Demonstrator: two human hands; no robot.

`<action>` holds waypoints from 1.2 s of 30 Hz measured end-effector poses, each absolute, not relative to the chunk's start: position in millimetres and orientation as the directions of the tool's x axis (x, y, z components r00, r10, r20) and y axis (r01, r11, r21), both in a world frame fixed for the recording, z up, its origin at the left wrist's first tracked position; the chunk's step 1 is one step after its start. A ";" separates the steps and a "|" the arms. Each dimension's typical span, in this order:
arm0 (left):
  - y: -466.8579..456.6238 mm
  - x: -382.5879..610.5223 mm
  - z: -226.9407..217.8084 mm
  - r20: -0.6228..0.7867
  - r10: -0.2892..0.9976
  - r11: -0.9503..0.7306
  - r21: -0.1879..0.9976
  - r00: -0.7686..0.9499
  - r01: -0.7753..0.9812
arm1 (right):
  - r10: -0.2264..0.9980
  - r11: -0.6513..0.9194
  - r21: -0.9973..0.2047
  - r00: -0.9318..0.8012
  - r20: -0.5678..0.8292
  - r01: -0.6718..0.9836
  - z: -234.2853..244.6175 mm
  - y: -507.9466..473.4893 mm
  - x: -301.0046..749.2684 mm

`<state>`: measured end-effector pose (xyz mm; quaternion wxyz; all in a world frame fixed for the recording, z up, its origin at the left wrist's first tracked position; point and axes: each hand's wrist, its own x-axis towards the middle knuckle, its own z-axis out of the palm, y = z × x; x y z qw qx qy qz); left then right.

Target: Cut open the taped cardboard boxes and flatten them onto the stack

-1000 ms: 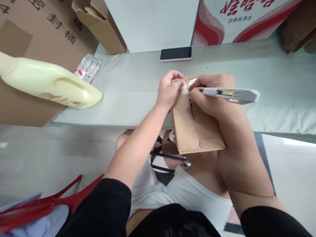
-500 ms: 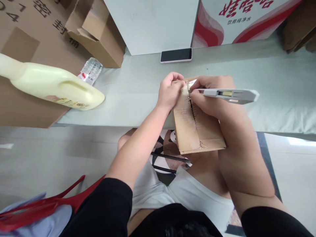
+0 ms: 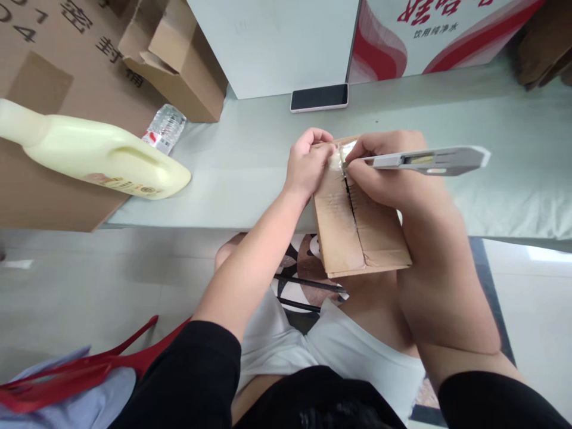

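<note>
A small flat cardboard box (image 3: 342,229) rests partly on the covered bench and overhangs its front edge above my lap. Down its top runs a dark seam with torn tape beside it, and shiny clear tape lies at the far end. Fingers of my left hand (image 3: 308,161) are closed on the box's far left corner, the thumb on top. My right hand (image 3: 393,164) pinches a white utility knife (image 3: 447,159) near its front end, at the far end of the seam. The knife's body points right; its tip is hidden by my fingers.
A phone (image 3: 319,98) lies on the bench (image 3: 241,179) beyond the box, before a white carton (image 3: 281,47). To the left are a pale yellow bottle (image 3: 102,152), a clear plastic bottle (image 3: 165,128) and an open cardboard box (image 3: 179,65). A red chair (image 3: 67,375) stands lower left.
The knife's rear end has swung up and to the right in my right hand. My left hand keeps its grip on the box, which has barely shifted.
</note>
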<state>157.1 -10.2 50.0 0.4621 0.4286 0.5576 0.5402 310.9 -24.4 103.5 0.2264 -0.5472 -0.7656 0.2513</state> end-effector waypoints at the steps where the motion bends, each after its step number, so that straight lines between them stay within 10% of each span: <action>1: -10.0 157.0 49.8 -0.052 0.977 0.049 0.999 -0.205 -0.020 | 0.952 0.276 -0.632 -0.297 0.075 0.724 103.3 -24.6 310.4; 25: -15.8 154.3 59.8 -0.081 0.982 0.076 0.996 -0.173 -0.039 | 0.927 0.332 -0.727 -0.353 0.130 0.602 109.8 -26.7 327.4; 36: -71.5 160.7 78.2 0.136 0.990 -0.124 0.758 0.031 0.641 | 0.948 0.292 -0.747 -0.285 0.143 0.598 107.5 -25.0 336.1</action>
